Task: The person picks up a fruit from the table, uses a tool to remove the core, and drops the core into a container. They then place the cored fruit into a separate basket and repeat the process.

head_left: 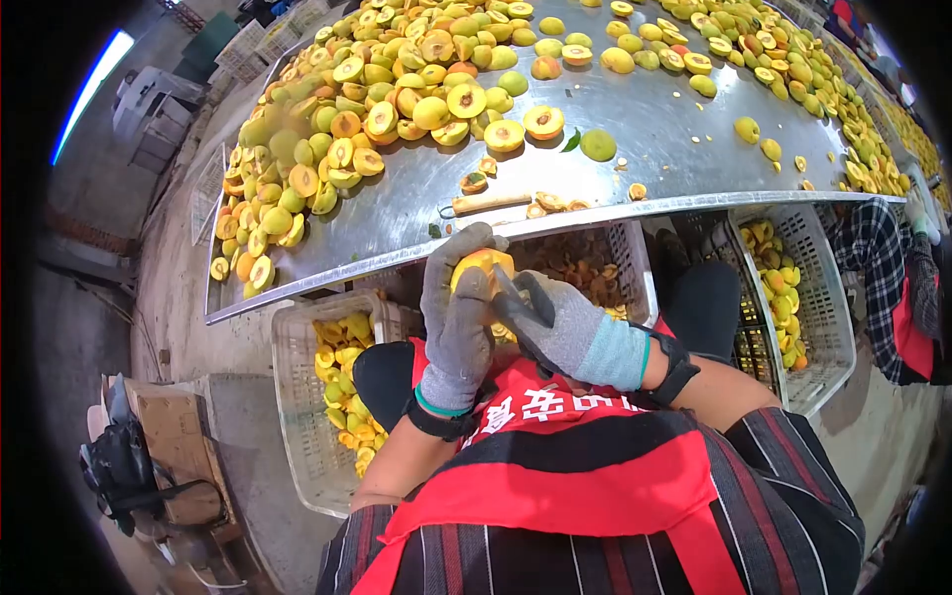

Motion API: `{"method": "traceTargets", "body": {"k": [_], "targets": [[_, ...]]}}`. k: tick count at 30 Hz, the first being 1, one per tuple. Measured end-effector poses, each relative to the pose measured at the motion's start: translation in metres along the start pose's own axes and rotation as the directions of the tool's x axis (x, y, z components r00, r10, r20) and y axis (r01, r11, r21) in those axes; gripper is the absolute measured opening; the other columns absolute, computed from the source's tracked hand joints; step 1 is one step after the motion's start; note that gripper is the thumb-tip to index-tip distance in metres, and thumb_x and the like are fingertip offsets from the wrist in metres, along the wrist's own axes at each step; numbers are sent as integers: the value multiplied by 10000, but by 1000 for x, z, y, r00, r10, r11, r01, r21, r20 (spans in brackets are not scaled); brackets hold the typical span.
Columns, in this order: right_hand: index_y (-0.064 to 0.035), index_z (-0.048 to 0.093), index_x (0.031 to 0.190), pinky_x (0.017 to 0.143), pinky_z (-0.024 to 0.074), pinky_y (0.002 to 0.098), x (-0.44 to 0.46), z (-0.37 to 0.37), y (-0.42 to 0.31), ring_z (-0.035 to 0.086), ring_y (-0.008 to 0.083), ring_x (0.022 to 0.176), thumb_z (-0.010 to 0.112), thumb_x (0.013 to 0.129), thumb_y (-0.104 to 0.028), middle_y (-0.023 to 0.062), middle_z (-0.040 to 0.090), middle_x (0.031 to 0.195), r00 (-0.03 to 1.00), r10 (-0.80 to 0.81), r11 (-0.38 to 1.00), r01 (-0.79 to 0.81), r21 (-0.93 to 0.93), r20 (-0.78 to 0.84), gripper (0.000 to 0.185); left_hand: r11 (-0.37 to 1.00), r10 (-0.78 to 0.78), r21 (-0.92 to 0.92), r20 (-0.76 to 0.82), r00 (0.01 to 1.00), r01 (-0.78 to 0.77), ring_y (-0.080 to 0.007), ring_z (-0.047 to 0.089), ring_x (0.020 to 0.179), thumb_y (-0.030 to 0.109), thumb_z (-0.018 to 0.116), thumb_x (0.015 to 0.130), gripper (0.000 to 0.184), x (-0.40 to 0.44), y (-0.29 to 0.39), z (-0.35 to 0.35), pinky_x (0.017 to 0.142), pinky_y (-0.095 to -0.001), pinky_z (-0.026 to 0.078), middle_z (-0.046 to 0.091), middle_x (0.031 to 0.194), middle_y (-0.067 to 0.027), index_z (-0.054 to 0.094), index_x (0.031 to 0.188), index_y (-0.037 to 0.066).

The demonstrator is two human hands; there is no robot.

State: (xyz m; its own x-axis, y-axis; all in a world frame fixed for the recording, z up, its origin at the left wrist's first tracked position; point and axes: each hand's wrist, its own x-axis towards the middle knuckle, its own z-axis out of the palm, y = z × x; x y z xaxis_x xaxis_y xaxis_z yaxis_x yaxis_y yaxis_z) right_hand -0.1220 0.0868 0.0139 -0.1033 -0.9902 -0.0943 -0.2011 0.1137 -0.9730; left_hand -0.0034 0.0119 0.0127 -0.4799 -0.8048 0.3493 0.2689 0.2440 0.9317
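Fruit, likely light and slick, best cupped
Pinched mid-frame by left hand; right hand grip unclear

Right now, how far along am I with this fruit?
Partway, it seems. Cut pieces that look finished lie in the left crate, with scraps in the middle crate. In hand is one fruit, in your left hand, your right hand working against it. Still left, most likely, is the big heap on the table, many halves showing brown centres.
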Motion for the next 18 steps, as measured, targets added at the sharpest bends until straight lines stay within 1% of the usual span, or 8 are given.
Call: {"method": "traceTargets", "body": {"k": [2, 6, 8, 11, 12, 14, 15, 18], "targets": [[-35, 499, 952, 585, 454, 398, 2, -2, 11, 551, 307, 660, 502, 851, -134, 176, 489, 813, 888, -438, 748, 447, -492, 140, 141, 987, -95, -128, 28, 995, 98, -163, 529, 933, 208, 457, 898, 337, 1, -3, -6, 817, -270, 433, 567, 1032, -124, 498, 1136, -27], [-31, 514, 973, 587, 454, 395, 4, -1, 18, 546, 301, 670, 495, 848, -133, 181, 491, 799, 948, -233, 787, 315, -530, 218, 163, 966, -232, -107, 53, 971, 236, -154, 547, 884, 177, 467, 884, 297, 7, 4, -7, 789, -258, 442, 595, 956, -117, 542, 1077, -36], [-39, 531, 986, 593, 460, 395, 6, 2, 17, 566, 314, 690, 505, 835, -144, 182, 513, 821, 809, -559, 673, 571, -470, 181, 186, 996, -90, -9, 21, 996, 90, -141, 556, 847, 134, 471, 868, 269, 8, 4, -5, 768, -251, 446, 607, 926, -109, 562, 1051, -40], [-12, 508, 958, 683, 473, 441, 4, 3, 0, 591, 386, 791, 527, 834, -273, 238, 591, 842, 975, -168, 976, 185, -112, 143, 290, 992, -105, -68, -37, 994, 102, -133, 558, 847, 111, 491, 853, 259, 2, -3, -4, 758, -243, 443, 607, 939, -107, 566, 1048, -43], [-12, 508, 958, 683, 473, 441, 5, 4, 4, 591, 386, 791, 527, 834, -273, 238, 591, 842, 976, -168, 977, 184, -109, 142, 290, 992, -107, -66, -35, 994, 105, -133, 558, 847, 111, 491, 853, 259, 2, 0, -4, 758, -243, 443, 607, 939, -107, 566, 1048, -43], [-30, 509, 1000, 696, 472, 442, 5, 7, 17, 589, 396, 787, 521, 839, -284, 233, 601, 824, 974, -50, 805, 171, -568, 221, 301, 968, -250, 44, 58, 967, 248, -133, 565, 842, 106, 504, 848, 251, 4, 7, -5, 756, -243, 448, 614, 927, -104, 576, 1038, -41], [-30, 509, 1000, 696, 472, 442, 4, 8, 21, 589, 396, 787, 521, 839, -284, 233, 601, 824, 974, -44, 807, 165, -567, 221, 301, 939, -319, -107, 77, 944, 326, -126, 572, 824, 87, 509, 844, 237, 5, -6, -8, 735, -231, 453, 619, 907, -99, 585, 1029, -39], [-35, 511, 1040, 721, 466, 445, 8, 6, 22, 584, 405, 798, 516, 842, -285, 237, 605, 826, 969, -99, 817, 208, -537, 226, 319, 904, -408, -104, 77, 910, 414, -155, 581, 838, 162, 466, 876, 286, 5, -3, -8, 756, -263, 462, 617, 906, -108, 587, 1027, -49]]}}
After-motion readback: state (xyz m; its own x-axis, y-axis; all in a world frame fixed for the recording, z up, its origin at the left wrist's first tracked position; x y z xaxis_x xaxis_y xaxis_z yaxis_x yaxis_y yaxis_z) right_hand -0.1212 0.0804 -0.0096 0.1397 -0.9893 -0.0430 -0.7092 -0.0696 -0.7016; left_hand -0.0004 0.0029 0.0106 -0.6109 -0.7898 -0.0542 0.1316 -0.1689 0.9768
